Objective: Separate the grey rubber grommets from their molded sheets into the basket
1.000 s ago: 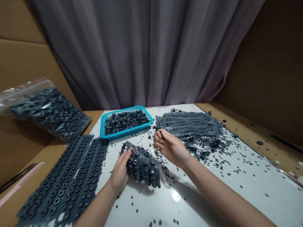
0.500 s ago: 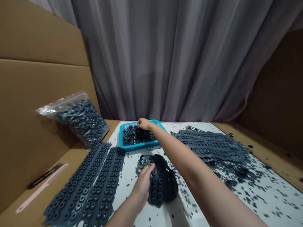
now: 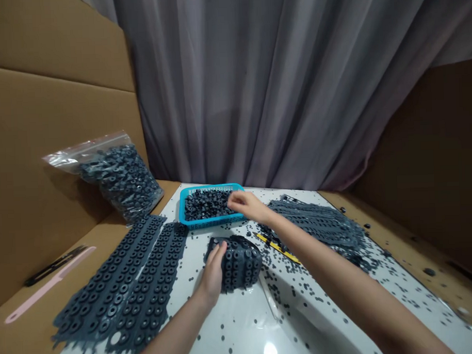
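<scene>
Right hand [image 3: 248, 205], fingertips together with nothing visibly held, drawn back from inside the blue plastic basket [image 3: 210, 223] of black rubber grommets [image 3: 206, 205] to its right end, upper centre; left hand [image 3: 213, 275], grip unclear, cupped against the curled perforated rubber sheet [image 3: 239, 264], lower centre; yellow strip [image 3: 277, 248] newly visible.

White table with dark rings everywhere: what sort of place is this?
Probably a makeshift piecework corner: dark grey rubbery ring sheets, a blue plastic basket of loose rings, brown cardboard walls.
</scene>
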A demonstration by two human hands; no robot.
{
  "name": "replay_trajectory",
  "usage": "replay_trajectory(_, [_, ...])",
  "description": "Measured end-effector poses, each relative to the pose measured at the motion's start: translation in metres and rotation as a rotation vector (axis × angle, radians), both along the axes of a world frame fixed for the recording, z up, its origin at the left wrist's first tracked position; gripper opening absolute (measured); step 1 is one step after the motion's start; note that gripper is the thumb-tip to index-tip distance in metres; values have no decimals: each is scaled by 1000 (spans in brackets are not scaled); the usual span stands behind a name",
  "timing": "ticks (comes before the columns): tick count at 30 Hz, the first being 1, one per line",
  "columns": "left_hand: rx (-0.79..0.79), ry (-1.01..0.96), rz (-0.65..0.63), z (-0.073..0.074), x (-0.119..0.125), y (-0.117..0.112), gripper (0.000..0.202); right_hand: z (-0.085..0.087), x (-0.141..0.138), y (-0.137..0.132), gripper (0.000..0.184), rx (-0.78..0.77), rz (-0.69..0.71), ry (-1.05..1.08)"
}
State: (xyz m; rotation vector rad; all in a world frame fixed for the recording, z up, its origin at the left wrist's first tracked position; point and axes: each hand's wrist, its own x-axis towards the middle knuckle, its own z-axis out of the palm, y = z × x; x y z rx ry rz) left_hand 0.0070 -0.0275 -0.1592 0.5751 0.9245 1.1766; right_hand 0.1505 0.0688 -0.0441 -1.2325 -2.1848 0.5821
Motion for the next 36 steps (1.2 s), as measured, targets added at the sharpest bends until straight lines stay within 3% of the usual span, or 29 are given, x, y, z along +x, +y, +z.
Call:
replay_trajectory(3, [125, 183, -51, 7, -1, -6, 42, -15, 20, -66, 17, 88, 161, -115])
replay_trajectory(6, [442, 405, -236, 18, -2, -16, 34, -27, 27, -109, 18, 167, 133, -285])
replay_trajectory(9, [657, 664, -277, 25, -1, -21, 27, -35, 23, -124, 18, 188, 105, -447])
replay_trajectory(13, [675, 736, -216, 24, -1, -16, 31, -39, 17, -118, 21, 159, 113, -504])
replay_trajectory(16, [663, 684, -204, 29, -5, -8, 33, -34, 19, -106, 27, 34, 191, -291])
replay_trajectory(18, [664, 645, -204, 43, -7, -4, 35, -25, 19, -100, 34, -75, 280, -66])
replay_trajectory(22, [631, 401, -181, 99, -4, -4, 40, 8, 7, -100, 37, -223, 375, 491])
replay_trajectory(25, [625, 157, -65, 147, 6, -9, 41, 36, -9, -106, 32, -228, 302, 886])
replay_trajectory(28, [678, 56, 89, 176, 17, -15, 39, 54, -22, -110, 26, -181, 212, 1141])
replay_trajectory(31, [685, 27, 155, 181, 25, -18, 35, 57, -31, -113, 24, -157, 183, 1314])
replay_trajectory(36, [638, 21, 280, 173, 31, -22, 32, 50, -45, -121, 23, -78, 18, 1482])
